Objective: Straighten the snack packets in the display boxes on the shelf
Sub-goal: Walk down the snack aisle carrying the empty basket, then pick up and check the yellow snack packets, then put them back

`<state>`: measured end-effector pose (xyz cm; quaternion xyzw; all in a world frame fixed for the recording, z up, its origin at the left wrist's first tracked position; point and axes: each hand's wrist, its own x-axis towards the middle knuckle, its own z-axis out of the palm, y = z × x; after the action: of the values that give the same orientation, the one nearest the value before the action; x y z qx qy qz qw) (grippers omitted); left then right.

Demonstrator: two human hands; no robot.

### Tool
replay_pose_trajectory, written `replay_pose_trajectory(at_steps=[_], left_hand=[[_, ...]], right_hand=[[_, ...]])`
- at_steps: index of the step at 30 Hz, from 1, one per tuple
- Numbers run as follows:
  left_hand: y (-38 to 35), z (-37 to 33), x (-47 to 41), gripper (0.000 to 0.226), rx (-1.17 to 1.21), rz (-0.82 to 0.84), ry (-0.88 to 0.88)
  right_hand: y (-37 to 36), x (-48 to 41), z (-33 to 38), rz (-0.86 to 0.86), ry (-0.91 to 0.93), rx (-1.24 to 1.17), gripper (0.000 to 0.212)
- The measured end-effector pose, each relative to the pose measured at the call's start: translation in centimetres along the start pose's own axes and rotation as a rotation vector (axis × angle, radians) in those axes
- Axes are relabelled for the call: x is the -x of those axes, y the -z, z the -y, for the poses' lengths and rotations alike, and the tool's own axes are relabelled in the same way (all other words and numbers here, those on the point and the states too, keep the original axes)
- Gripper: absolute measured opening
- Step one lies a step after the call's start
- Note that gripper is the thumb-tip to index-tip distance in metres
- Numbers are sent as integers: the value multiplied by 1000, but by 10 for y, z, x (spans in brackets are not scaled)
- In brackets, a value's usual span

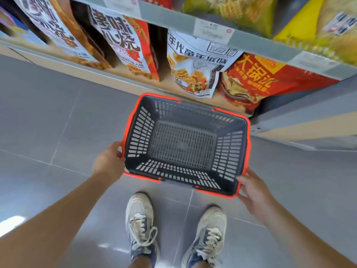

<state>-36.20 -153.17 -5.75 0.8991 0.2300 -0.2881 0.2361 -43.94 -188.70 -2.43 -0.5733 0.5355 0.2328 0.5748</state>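
Large snack packets stand on the low shelf ahead: a white and orange packet (52, 29), a red and white packet (125, 43), a white packet (195, 64) leaning forward, and a red packet (260, 80) lying slanted at the right. No display boxes can be made out. In front of the shelf, above the floor, is an empty grey shopping basket (183, 144) with an orange rim. My left hand (109, 163) grips its left rim. My right hand (253, 192) holds its near right corner, thumb on the rim.
An upper shelf edge (173, 18) with price tags (212, 29) juts out above the packets, with green (231, 12) and yellow bags (318, 26) on it. Grey floor tiles (48, 122) spread left and below. My two shoes (141, 225) stand just behind the basket.
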Motion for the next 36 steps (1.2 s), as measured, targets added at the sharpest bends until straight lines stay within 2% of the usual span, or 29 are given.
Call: replay_pose_trajectory(at_steps=[3,7,8,10,12,15,18,21,24,27,30,32,33,36], left_hand=[[-2,-3,2,48,89,-7,20],[13,-18,40,55,181,-23,-44],[24,-24,55,52,222,-41,-64],[55,-39,90,47,312,-74,-98],[96,-56,130,47,396,-98,-153],[176,-85,195,54,463,-115,-245],[263,-113,261,58,421,-123,-422],[347,-144,329,52,401,-160,-597],[422,-175,396,44,419,-221,-769],[491,-207,452,36,445,-279,-1018],[553,-244,488,27,371,-363,-1281],[601,-279,522,24,316,-483,-1457],[607,-286,520,22,306,-472,-1475],[640,-333,545,21,240,-607,-1570]], right_hand=[[-5,-3,1,12,84,-13,39],[-3,28,14,-100,83,293,70],[-2,46,20,-139,96,329,71],[1,87,34,-165,177,305,47],[10,142,52,-106,264,258,24],[25,241,87,-72,411,287,30],[44,347,132,-45,570,347,35],[66,450,179,-50,726,419,45],[92,546,219,-96,897,426,42],[117,628,254,-195,1075,348,36],[132,677,284,-258,1247,219,26],[142,723,312,-361,1405,119,21],[144,720,318,-380,1453,133,20],[152,751,358,-482,1626,114,18]])
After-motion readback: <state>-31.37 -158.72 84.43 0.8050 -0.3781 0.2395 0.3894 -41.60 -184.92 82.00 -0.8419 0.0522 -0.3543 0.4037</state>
